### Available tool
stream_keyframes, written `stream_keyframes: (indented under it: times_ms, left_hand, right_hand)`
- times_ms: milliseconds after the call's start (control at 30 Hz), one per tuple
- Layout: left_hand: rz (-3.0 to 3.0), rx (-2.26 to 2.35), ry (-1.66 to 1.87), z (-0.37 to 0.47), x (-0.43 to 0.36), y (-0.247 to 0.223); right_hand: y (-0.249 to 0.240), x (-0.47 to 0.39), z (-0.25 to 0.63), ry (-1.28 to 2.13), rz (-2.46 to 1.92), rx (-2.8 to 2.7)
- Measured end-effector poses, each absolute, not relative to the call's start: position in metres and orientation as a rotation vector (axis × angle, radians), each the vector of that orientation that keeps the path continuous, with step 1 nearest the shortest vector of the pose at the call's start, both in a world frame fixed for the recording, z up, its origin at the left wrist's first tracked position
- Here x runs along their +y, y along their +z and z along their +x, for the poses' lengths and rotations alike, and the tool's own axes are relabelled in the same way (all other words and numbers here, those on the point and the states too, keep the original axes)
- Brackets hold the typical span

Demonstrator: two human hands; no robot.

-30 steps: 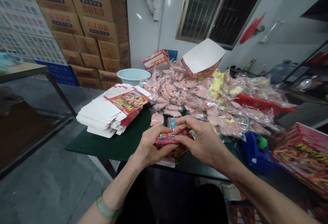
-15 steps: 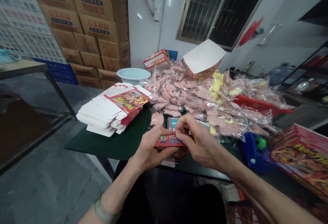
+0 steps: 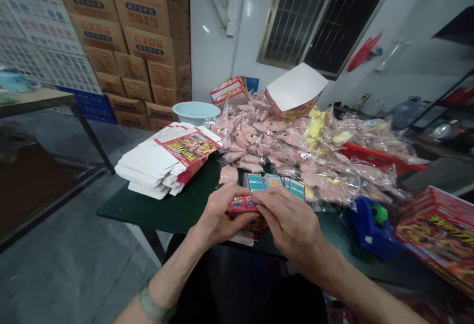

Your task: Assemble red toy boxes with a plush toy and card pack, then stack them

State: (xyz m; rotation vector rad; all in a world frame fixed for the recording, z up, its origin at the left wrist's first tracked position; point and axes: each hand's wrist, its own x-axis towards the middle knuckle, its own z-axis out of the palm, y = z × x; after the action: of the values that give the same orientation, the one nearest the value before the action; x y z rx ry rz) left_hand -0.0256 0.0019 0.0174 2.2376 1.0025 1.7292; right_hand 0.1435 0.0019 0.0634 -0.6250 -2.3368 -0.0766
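In the head view we see the left hand pinching a red printed box between thumb and fingers, just below the frame's centre. The right hand curls its fingers at the box's right end; whether they pinch anything, we cannot tell. Just above lie teal printed cards; at lower right, a blue tape dispenser.

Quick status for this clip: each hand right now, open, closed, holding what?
Left hand: closed on a small red box.
Right hand: fingers bent at the box's right side; whether it grips anything cannot be told.
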Motion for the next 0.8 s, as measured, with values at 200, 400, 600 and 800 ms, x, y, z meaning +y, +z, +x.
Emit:
stream_keyframes:
  times_ms: [200,400,600,800]
  left_hand:
    - [2.25,1.008,1.71,-0.025,0.003,0.016]
    - [2.246,0.998,1.713,-0.025,0.002,0.016]
    - [2.221,0.995,1.681,-0.026,0.0,0.012]
    - [2.239,0.995,1.678,-0.027,-0.001,0.013]
  right_hand:
    - [0.08,0.004,0.139,0.028,-0.738,-2.307]
    - [0.095,0.008,0.129,-0.03,-0.895,-2.482]
    - [0.09,0.0,0.125,-0.194,-0.895,-2.584]
    - [0.086,-0.002,0.128,-0.057,-0.835,-2.534]
